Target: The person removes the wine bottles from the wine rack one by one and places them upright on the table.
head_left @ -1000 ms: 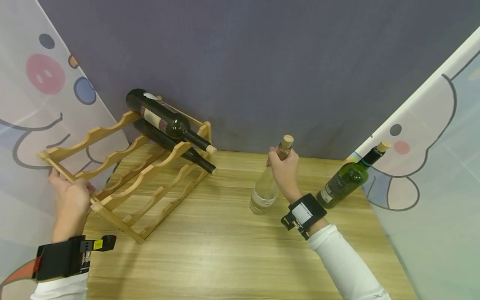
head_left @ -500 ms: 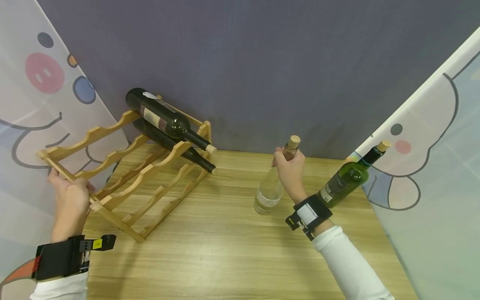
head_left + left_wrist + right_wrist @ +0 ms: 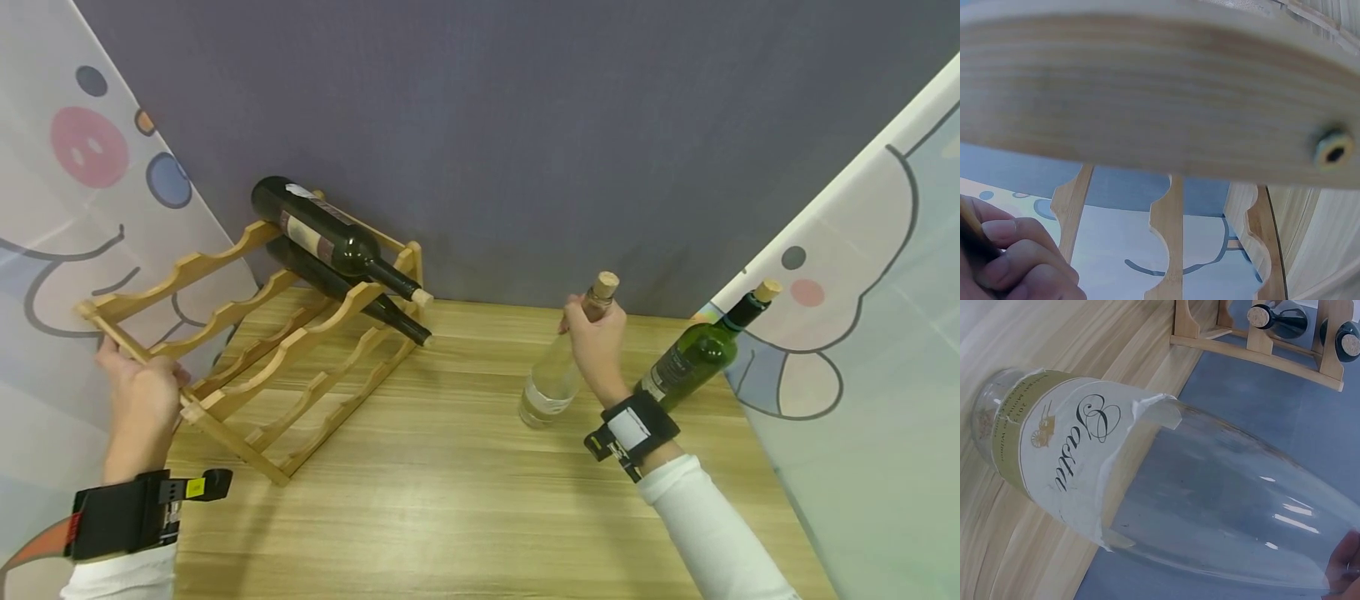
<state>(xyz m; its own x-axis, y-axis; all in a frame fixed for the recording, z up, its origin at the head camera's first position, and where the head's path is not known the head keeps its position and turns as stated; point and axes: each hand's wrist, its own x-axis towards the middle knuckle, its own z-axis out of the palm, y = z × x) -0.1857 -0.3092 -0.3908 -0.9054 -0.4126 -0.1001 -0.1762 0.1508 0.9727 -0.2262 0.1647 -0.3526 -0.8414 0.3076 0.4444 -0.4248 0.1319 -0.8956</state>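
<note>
My right hand point(image 3: 600, 350) grips the neck of a clear glass bottle point(image 3: 553, 383) with a cork on top. The bottle stands near the middle of the table, and its torn white label point(image 3: 1072, 450) faces the right wrist camera. At the left, my left hand point(image 3: 142, 398) holds the near end frame of a wooden wine rack point(image 3: 300, 343). Its curled fingers point(image 3: 1029, 256) show beside the rack's bars in the left wrist view. Two dark corked wine bottles lie in the rack's far end, an upper one point(image 3: 309, 232) and a lower one point(image 3: 386, 310).
A green corked wine bottle point(image 3: 693, 357) stands to the right of my right hand, partly behind the wrist strap. A grey wall point(image 3: 525, 150) rises behind the wooden table point(image 3: 420, 508). Printed panels point(image 3: 847, 367) close off both sides.
My right hand has moved steadily to the right with the clear bottle, closer to the green one. The left hand and the rack have stayed in place.
</note>
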